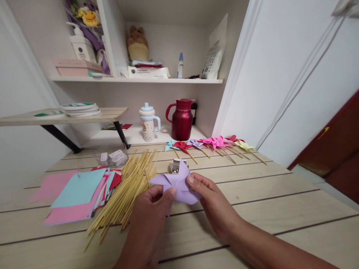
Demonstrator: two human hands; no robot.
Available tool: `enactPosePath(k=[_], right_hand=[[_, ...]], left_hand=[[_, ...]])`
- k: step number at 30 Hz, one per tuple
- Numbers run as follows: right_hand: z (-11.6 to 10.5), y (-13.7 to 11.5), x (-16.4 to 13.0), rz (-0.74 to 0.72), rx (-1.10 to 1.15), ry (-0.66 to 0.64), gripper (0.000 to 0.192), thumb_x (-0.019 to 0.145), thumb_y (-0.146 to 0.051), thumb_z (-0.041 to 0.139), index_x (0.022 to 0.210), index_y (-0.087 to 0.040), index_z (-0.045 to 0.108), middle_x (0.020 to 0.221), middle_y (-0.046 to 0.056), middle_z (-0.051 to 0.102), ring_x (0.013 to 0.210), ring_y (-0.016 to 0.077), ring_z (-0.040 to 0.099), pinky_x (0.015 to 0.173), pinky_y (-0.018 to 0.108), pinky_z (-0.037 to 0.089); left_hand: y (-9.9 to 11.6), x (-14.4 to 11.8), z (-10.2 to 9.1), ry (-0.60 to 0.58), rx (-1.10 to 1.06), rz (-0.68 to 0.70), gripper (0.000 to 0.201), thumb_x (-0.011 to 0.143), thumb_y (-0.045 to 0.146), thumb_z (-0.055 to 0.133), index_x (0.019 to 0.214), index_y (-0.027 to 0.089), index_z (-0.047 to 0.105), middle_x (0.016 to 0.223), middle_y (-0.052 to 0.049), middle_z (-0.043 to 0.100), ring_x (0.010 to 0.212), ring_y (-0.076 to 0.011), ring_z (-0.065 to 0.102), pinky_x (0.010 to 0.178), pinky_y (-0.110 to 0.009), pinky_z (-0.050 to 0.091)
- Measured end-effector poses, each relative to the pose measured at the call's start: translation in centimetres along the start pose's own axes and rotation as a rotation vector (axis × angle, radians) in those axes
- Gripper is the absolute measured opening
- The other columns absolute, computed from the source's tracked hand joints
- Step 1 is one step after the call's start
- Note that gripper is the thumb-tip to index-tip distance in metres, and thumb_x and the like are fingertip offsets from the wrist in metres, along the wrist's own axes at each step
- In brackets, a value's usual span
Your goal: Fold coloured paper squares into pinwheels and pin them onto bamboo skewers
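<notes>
A folded purple paper pinwheel is held up between my two hands, above the table. My left hand pinches it near the centre, thumb on top. On its right side my right hand grips a blade between thumb and fingers. Just behind the pinwheel stands a small open box with shiny metal bits inside, partly hidden. Left of my hands lies a loose heap of thin wooden sticks. Beyond, finished pinwheels on sticks, among them a red pinwheel and a yellow one, lie along the table's back edge.
Coloured paper sheets are stacked at the left, beside a clear tray of small boxes. A red jug and a lidded cup stand at the back. A small raised shelf with rolls of tape overhangs the left.
</notes>
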State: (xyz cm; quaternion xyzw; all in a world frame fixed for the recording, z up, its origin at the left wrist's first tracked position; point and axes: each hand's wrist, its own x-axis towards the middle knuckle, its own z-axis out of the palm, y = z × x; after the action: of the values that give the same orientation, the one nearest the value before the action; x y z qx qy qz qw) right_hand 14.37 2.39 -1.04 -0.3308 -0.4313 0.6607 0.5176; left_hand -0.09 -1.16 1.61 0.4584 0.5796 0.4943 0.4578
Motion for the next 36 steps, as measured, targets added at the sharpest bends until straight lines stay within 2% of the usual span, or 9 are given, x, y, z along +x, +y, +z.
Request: enactPosePath(k=[5,10,13,15,19,22,30,36], right_hand=[[-0.1,-0.4,0.2,0.035,-0.007,0.016,0.033,0.077,-0.05,0.073,0.078,-0.017,0.066,0.071,0.0,0.059,0.065,0.0125,0.048,0.06,0.023,0.037],[-0.2,-1.0,0.0,0.059,-0.086,-0.005,0.044,0.066,-0.05,0.08,0.093,-0.018,0.067,0.076,0.001,0.062,0.063,0.0125,0.052,0.056,0.024,0.039],[-0.2,-1.3,-0.2,0.078,-0.159,-0.004,0.05,0.061,-0.048,0.084,0.096,-0.017,0.066,0.073,0.001,0.063,0.06,0.0123,0.053,0.055,0.024,0.04],[-0.3,-1.4,-0.2,0.088,-0.191,-0.007,0.049,0.06,-0.047,0.084,0.093,-0.016,0.067,0.071,0.001,0.063,0.059,0.0122,0.053,0.054,0.024,0.04],[-0.4,-1.3,0.0,0.07,-0.244,-0.038,0.036,0.062,-0.045,0.083,0.074,-0.015,0.066,0.065,0.0,0.06,0.056,0.0105,0.049,0.052,0.023,0.037],[-0.5,-1.1,0.1,0.06,-0.252,-0.054,0.034,0.064,-0.043,0.082,0.064,-0.016,0.062,0.061,-0.002,0.056,0.055,0.0097,0.045,0.051,0.023,0.034],[-0.5,-0.9,0.0,0.082,-0.197,-0.003,0.036,0.062,-0.043,0.083,0.064,-0.016,0.061,0.054,-0.004,0.053,0.051,0.0094,0.042,0.05,0.024,0.032],[-0.6,-0.7,0.1,0.079,-0.183,0.005,0.035,0.064,-0.043,0.083,0.065,-0.016,0.06,0.054,-0.004,0.053,0.051,0.0094,0.042,0.051,0.024,0.032]], left_hand=[[0.1,0.2,-0.1,-0.036,0.063,-0.008,0.025,0.072,0.041,0.066,0.067,0.017,0.07,0.067,-0.002,0.067,0.066,-0.0187,0.056,0.063,-0.027,0.04],[-0.2,0.2,0.2,-0.085,0.087,-0.017,0.022,0.069,0.038,0.067,0.062,0.018,0.071,0.061,0.0,0.064,0.059,-0.0167,0.053,0.06,-0.026,0.038],[-0.5,0.3,0.3,-0.139,0.116,-0.02,0.022,0.069,0.038,0.066,0.06,0.019,0.069,0.06,0.0,0.064,0.058,-0.0167,0.053,0.059,-0.026,0.036],[-0.6,0.4,0.3,-0.155,0.126,-0.028,0.022,0.069,0.038,0.066,0.059,0.019,0.068,0.06,0.0,0.064,0.059,-0.0176,0.055,0.059,-0.027,0.037],[-0.3,0.3,0.2,-0.167,0.158,-0.06,0.019,0.068,0.036,0.066,0.063,0.019,0.069,0.062,-0.001,0.066,0.061,-0.0184,0.056,0.06,-0.027,0.037],[-0.1,0.2,0.2,-0.172,0.157,-0.059,0.018,0.068,0.034,0.065,0.065,0.018,0.071,0.062,-0.001,0.066,0.059,-0.0175,0.055,0.059,-0.028,0.037],[-0.4,0.4,0.3,-0.152,0.103,-0.063,0.021,0.068,0.035,0.066,0.075,0.019,0.076,0.071,-0.004,0.073,0.075,-0.0245,0.065,0.07,-0.031,0.045],[-0.2,0.1,0.5,-0.133,0.095,-0.05,0.021,0.071,0.035,0.065,0.074,0.018,0.077,0.07,-0.003,0.072,0.076,-0.0245,0.065,0.071,-0.031,0.046]])
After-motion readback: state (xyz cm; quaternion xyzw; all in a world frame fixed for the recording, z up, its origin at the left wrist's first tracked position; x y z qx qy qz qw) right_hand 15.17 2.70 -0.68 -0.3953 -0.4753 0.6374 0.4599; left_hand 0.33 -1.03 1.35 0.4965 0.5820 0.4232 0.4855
